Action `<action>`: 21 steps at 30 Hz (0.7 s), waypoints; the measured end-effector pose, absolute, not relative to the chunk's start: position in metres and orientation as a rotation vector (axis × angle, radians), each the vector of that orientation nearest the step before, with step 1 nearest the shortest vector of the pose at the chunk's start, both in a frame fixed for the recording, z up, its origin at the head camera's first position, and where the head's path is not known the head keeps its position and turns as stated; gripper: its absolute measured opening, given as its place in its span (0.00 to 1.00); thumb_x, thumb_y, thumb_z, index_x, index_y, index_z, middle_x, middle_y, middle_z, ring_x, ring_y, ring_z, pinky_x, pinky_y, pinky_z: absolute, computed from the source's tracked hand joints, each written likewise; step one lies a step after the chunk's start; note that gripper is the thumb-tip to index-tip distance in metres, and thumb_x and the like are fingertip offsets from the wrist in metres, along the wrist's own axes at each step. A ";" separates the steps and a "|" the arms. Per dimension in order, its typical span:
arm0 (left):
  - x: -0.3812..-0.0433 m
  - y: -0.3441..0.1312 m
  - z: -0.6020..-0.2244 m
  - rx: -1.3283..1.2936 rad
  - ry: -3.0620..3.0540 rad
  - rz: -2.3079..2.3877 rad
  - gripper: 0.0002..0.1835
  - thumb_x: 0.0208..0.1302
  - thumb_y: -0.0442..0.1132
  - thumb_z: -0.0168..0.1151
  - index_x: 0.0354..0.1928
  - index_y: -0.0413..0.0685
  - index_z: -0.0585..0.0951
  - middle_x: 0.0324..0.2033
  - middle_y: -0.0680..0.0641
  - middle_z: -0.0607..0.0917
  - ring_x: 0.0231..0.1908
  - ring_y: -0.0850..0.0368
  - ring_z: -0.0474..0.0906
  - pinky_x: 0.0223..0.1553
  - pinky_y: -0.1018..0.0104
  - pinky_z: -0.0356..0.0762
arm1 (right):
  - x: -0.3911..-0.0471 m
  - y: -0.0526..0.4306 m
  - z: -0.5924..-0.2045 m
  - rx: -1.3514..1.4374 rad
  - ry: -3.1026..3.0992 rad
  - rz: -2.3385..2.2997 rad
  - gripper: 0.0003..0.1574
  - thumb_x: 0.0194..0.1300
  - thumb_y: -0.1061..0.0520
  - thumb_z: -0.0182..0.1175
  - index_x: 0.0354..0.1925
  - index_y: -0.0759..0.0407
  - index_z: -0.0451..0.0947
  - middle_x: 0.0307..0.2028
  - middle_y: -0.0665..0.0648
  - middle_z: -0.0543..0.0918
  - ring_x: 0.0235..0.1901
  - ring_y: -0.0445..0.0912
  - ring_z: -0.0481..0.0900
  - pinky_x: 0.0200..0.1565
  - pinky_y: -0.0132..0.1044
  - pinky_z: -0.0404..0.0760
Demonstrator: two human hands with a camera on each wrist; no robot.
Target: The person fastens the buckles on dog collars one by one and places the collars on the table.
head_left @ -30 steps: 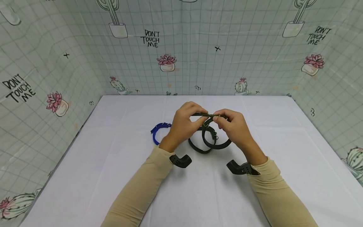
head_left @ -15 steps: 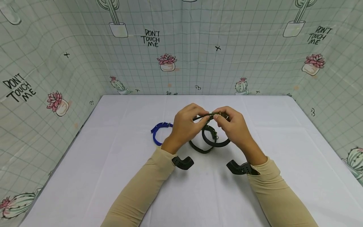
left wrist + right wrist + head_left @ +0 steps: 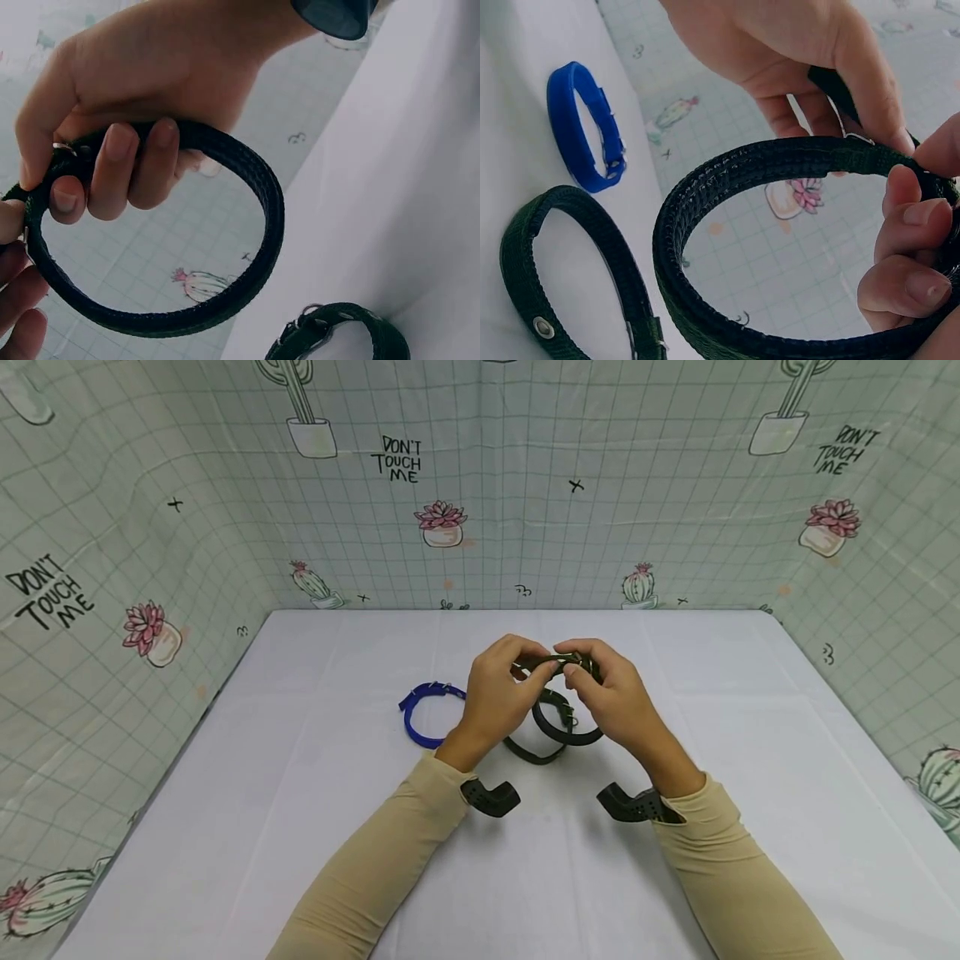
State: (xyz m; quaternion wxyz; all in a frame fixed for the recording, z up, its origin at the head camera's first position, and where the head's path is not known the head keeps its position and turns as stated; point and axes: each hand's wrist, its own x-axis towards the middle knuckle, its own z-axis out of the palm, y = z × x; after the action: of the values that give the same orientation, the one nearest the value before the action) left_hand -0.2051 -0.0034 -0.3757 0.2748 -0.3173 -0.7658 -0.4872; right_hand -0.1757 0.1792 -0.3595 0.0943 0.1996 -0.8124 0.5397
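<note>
Both hands hold a dark green collar (image 3: 567, 739) up off the table, its buckled loop hanging below them. My left hand (image 3: 504, 685) pinches the strap's end between thumb and fingers. Beside it, fingertips nearly meeting, my right hand (image 3: 611, 693) grips the collar near the buckle. In the left wrist view, the right hand (image 3: 157, 67) has several fingers curled through the loop. The strap's loose tail (image 3: 834, 90) shows by the left hand in the right wrist view. A second dark green collar (image 3: 536, 758) lies on the table, partly covered by the held loop in the head view.
A buckled blue collar (image 3: 408, 722) lies on the white table (image 3: 337, 818), just left of the left forearm. Patterned cloth (image 3: 510, 543) rises behind the table and at both sides. Black wrist cameras (image 3: 491, 797) sit under both wrists.
The left hand has moved slightly right, closer to the right hand, uncovering more of the blue collar. The strap end has drawn in towards the buckle. The right hand has barely moved.
</note>
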 end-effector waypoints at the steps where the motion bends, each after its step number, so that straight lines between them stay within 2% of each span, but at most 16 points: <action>1: -0.205 -0.003 -0.376 -0.847 -2.059 -1.285 0.06 0.64 0.35 0.70 0.40 0.40 0.84 0.36 0.46 0.84 0.36 0.57 0.83 0.36 0.65 0.82 | -0.175 0.179 -0.359 0.590 -2.414 1.591 0.18 0.77 0.57 0.52 0.60 0.62 0.75 0.35 0.59 0.76 0.33 0.51 0.72 0.32 0.35 0.73; 7: -0.203 -0.001 -0.375 -0.838 -2.029 -1.076 0.06 0.65 0.35 0.69 0.41 0.40 0.87 0.35 0.47 0.88 0.34 0.58 0.83 0.36 0.70 0.78 | -0.175 0.178 -0.358 0.582 -2.383 1.533 0.17 0.76 0.59 0.53 0.59 0.62 0.76 0.35 0.59 0.79 0.34 0.48 0.75 0.36 0.33 0.74; 13: -0.203 0.000 -0.373 -0.881 -2.012 -1.088 0.09 0.68 0.33 0.64 0.47 0.39 0.88 0.40 0.45 0.89 0.41 0.55 0.85 0.44 0.71 0.79 | -0.175 0.177 -0.357 0.577 -2.316 1.512 0.17 0.76 0.61 0.54 0.59 0.63 0.76 0.37 0.60 0.81 0.38 0.46 0.76 0.41 0.30 0.74; 18: -0.203 0.001 -0.376 -0.877 -1.990 -1.222 0.09 0.68 0.31 0.65 0.47 0.40 0.87 0.40 0.45 0.89 0.40 0.55 0.82 0.42 0.72 0.78 | -0.172 0.176 -0.357 0.576 -2.337 1.525 0.19 0.76 0.61 0.54 0.62 0.61 0.73 0.40 0.60 0.80 0.37 0.47 0.75 0.38 0.30 0.73; 21: -0.203 0.001 -0.377 -0.858 -1.957 -1.304 0.07 0.66 0.30 0.66 0.45 0.39 0.86 0.39 0.45 0.87 0.40 0.55 0.82 0.43 0.69 0.80 | -0.173 0.174 -0.357 0.603 -2.362 1.524 0.20 0.75 0.61 0.54 0.63 0.61 0.71 0.39 0.60 0.78 0.34 0.48 0.72 0.35 0.32 0.72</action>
State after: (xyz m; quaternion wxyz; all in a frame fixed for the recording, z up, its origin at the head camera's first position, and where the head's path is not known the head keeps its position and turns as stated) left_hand -0.2034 0.0012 -0.3767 0.3136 -0.3253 -0.7424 -0.4947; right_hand -0.1728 0.1737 -0.3566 0.1329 0.2077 -0.8143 0.5254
